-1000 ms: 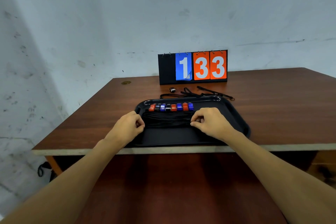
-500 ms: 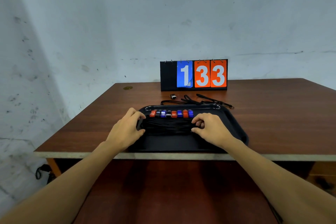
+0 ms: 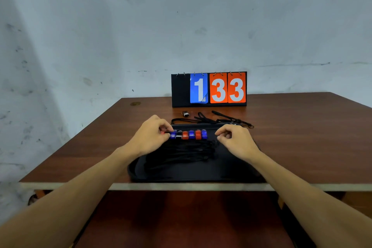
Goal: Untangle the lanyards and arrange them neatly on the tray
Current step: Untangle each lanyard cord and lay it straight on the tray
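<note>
A black tray (image 3: 201, 173) lies at the table's near edge. Across its far part runs a row of red, blue and black lanyard clips (image 3: 189, 134). Their black cords (image 3: 185, 153) lie bunched toward me. My left hand (image 3: 149, 137) is at the row's left end, thumb and fingers pinched on the leftmost red clip and hiding most of it. My right hand (image 3: 235, 141) hovers just right of the last blue clip, fingers curled together, and I see nothing in it. More black lanyards (image 3: 211, 120) lie tangled on the table behind the tray.
A flip scoreboard (image 3: 209, 89) reading 133 stands at the back of the brown table by the wall. A small black clip (image 3: 185, 114) lies in front of it. The table's front edge runs right under the tray.
Both hands have left the sides of the cord bundle and moved away from me to the ends of the clip row. The left hand has closed on the leftmost clip.
</note>
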Tool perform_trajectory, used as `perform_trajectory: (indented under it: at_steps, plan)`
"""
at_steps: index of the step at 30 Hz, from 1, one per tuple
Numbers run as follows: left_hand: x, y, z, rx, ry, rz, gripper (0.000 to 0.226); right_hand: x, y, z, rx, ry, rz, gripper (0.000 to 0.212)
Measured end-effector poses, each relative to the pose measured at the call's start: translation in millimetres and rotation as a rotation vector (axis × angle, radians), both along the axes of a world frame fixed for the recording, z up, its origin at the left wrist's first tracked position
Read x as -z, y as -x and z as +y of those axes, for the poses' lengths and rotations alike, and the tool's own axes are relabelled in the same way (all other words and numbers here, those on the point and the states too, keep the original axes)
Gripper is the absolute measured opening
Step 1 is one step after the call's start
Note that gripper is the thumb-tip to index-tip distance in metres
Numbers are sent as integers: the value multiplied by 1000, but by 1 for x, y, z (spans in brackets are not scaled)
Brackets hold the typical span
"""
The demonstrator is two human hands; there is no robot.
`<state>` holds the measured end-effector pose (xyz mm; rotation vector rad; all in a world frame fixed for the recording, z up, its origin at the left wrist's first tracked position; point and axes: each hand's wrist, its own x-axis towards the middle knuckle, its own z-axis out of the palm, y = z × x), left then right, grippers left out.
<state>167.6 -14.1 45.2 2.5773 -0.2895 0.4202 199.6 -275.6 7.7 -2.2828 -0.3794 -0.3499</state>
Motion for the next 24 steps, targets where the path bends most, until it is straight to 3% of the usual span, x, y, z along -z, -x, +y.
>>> perform_trajectory:
  at_steps: [20,24]
  plan:
    - [2,-133,-82,197,18,100,11,3,-148,-48,186,29,74,14]
    - [5,-151,-95,239,42,145,15,8,-179,-46,233,58,178,16]
